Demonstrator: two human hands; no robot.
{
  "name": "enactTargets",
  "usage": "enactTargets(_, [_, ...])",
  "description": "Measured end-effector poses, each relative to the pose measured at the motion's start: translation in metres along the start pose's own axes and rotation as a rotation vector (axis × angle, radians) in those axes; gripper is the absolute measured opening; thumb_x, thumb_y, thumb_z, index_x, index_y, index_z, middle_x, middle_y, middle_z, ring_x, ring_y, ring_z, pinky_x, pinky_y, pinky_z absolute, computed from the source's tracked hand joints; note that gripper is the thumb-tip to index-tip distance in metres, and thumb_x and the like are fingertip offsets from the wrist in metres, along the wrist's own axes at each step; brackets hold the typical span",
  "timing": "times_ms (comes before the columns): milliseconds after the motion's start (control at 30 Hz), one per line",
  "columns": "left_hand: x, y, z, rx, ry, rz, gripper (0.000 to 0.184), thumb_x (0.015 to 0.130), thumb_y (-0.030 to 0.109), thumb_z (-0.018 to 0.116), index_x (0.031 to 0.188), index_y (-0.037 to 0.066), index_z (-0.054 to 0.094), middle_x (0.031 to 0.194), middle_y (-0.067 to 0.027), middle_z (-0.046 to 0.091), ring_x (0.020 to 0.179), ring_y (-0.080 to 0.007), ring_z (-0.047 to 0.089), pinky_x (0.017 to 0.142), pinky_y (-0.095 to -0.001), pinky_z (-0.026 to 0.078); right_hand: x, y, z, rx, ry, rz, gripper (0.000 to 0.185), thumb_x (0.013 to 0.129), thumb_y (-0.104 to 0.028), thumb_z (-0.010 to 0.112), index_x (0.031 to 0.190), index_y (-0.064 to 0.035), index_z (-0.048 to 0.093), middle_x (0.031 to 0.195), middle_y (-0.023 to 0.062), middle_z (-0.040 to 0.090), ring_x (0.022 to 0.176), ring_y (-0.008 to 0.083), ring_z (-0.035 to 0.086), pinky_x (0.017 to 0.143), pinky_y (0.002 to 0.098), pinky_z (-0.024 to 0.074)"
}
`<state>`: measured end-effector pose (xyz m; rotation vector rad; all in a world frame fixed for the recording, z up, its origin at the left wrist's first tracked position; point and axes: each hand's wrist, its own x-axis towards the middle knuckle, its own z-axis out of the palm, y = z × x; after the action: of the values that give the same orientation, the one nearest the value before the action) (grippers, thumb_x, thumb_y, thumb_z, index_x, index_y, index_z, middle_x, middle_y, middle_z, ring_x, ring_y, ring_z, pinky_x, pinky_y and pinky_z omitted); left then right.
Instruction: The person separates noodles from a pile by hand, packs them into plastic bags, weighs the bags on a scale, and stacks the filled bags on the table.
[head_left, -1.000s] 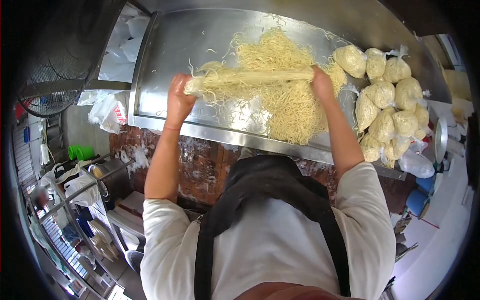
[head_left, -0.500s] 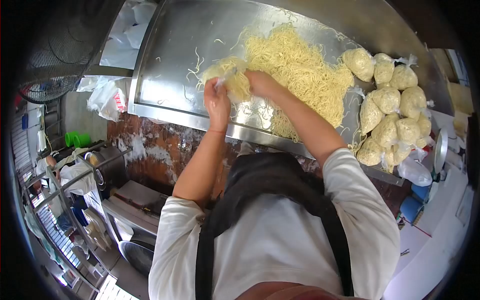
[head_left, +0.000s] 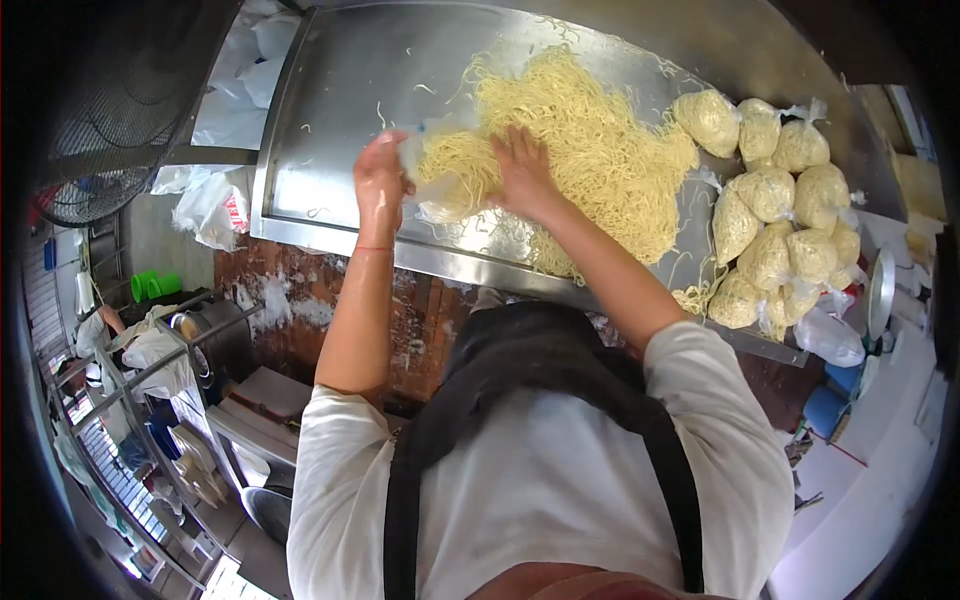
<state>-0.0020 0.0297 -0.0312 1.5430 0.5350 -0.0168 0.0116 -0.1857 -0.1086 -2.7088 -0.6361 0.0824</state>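
Yellow noodles [head_left: 610, 150] lie in a broad, loose heap on our stainless-steel surface [head_left: 345, 95], with a few stray strands scattered to the left of the heap and along its far edge. Just beside the heap's left side, between our two hands, sits a clear plastic bag [head_left: 455, 178] with noodles inside.

Our left hand [head_left: 380, 180] is at the left edge of this bag, its fingers partly folded; we cannot tell whether the grip pinches the film. A thin red band [head_left: 375, 248] circles that wrist. Our right hand [head_left: 522, 172] is open, fingers spread over the left part of the heap, with its thumb side close to the bag.

At the right end of the surface, filled bags of noodles [head_left: 766, 253] are crowded together, several with their necks gathered into knots. A white plastic bag with red print [head_left: 212, 208] hangs off to the left, near a round wire-guarded fan [head_left: 112, 140].

We wear a black apron [head_left: 545, 350] over a white shirt [head_left: 540, 480]. Below the near edge of the surface we see a reddish-brown floor [head_left: 300, 290] with whitish patches. Two green containers [head_left: 152, 286] stand farther left, and another person [head_left: 104, 322] is partly visible beyond a metal rack [head_left: 150, 370].
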Motion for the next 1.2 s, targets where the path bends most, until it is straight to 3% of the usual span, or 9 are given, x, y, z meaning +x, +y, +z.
enactTargets(133, [0.007,-0.014,0.025,0.789,-0.315,0.533,0.028,0.086,0.026,0.067,0.107,0.009,0.066,0.075,-0.0177,0.068,0.068,-0.0318,0.069,0.060,-0.0422,0.053,0.020,0.011,0.012,0.289,-0.211,-0.029,0.060,0.080,-0.023,0.072,0.132,-0.0023,0.051,0.114,0.0229,0.063,0.113,0.0368,0.057,0.098,0.0412,0.0449])
enactTargets(167, [0.011,-0.018,0.032,0.996,-0.409,0.513,0.032,0.080,0.023,0.069,0.109,0.011,0.065,0.088,-0.0233,0.069,0.085,-0.0404,0.068,0.071,-0.0491,0.054,0.023,0.017,0.005,0.346,-0.233,-0.056,0.056,0.081,-0.024,0.072,0.129,-0.0022,0.052,0.107,0.0228,0.064,0.106,0.0371,0.059,0.093,0.0421,0.0471])
enactTargets(300, [0.022,-0.033,0.060,1.264,-0.397,0.494,0.027,0.079,0.018,0.065,0.104,0.009,0.062,0.084,-0.0217,0.069,0.082,-0.0403,0.068,0.071,-0.0501,0.054,0.017,0.033,-0.024,0.565,-0.376,-0.124,0.044,0.084,-0.022,0.069,0.121,-0.0025,0.054,0.094,0.0236,0.066,0.087,0.0391,0.064,0.078,0.0465,0.0504])
enactTargets(700, [-0.012,-0.049,0.054,1.200,-0.259,0.439,0.027,0.079,0.013,0.061,0.104,0.005,0.057,0.080,-0.0244,0.068,0.078,-0.0430,0.068,0.070,-0.0532,0.053,-0.046,0.054,-0.124,0.238,-0.511,0.001,0.016,0.087,-0.013,0.057,0.100,-0.0064,0.064,0.092,0.0199,0.067,0.087,0.0391,0.064,0.077,0.0482,0.0495])
enactTargets(800, [-0.006,-0.063,0.041,1.188,-0.176,0.354,0.035,0.079,0.013,0.063,0.112,0.005,0.057,0.082,-0.0254,0.068,0.078,-0.0434,0.067,0.071,-0.0529,0.054,-0.058,0.088,-0.124,0.138,-0.542,-0.056,0.019,0.086,-0.015,0.058,0.101,-0.0066,0.067,0.091,0.0201,0.067,0.088,0.0390,0.064,0.080,0.0466,0.0500])
enactTargets(867, [0.001,-0.058,0.013,1.094,-0.135,0.328,0.038,0.080,0.013,0.064,0.116,0.006,0.057,0.083,-0.0260,0.068,0.079,-0.0437,0.067,0.071,-0.0526,0.054,-0.072,0.140,-0.126,0.305,-0.430,0.168,0.022,0.085,-0.011,0.057,0.103,-0.0060,0.069,0.095,0.0204,0.068,0.090,0.0369,0.065,0.083,0.0440,0.0507])
enactTargets(1000, [-0.027,-0.042,-0.006,0.729,-0.201,0.333,0.055,0.080,0.013,0.071,0.131,0.008,0.051,0.079,-0.0243,0.067,0.075,-0.0434,0.065,0.067,-0.0484,0.051,-0.070,0.152,-0.147,-0.231,-0.439,0.230,0.040,0.084,0.000,0.053,0.123,-0.0049,0.063,0.122,0.0200,0.063,0.113,0.0334,0.058,0.098,0.0455,0.0442])
enactTargets(1133, [-0.044,-0.051,-0.022,0.484,0.086,0.166,0.057,0.082,0.012,0.071,0.133,0.001,0.048,0.071,-0.0187,0.064,0.061,-0.0281,0.061,0.062,-0.0400,0.049,-0.029,0.062,-0.165,-0.140,-0.630,0.164,0.066,0.081,0.008,0.052,0.145,-0.0018,0.042,0.151,0.0202,0.040,0.143,0.0343,0.033,0.120,0.0438,0.0252])
enactTargets(1200, [-0.039,-0.046,-0.025,0.354,0.083,0.194,0.033,0.089,0.013,0.064,0.118,-0.003,0.061,0.068,-0.0094,0.061,0.055,-0.0157,0.056,0.054,-0.0312,0.047,-0.003,-0.009,-0.174,0.007,-0.596,0.072,0.065,0.084,0.005,0.052,0.147,-0.0003,0.039,0.155,0.0202,0.034,0.146,0.0331,0.027,0.122,0.0430,0.0209])
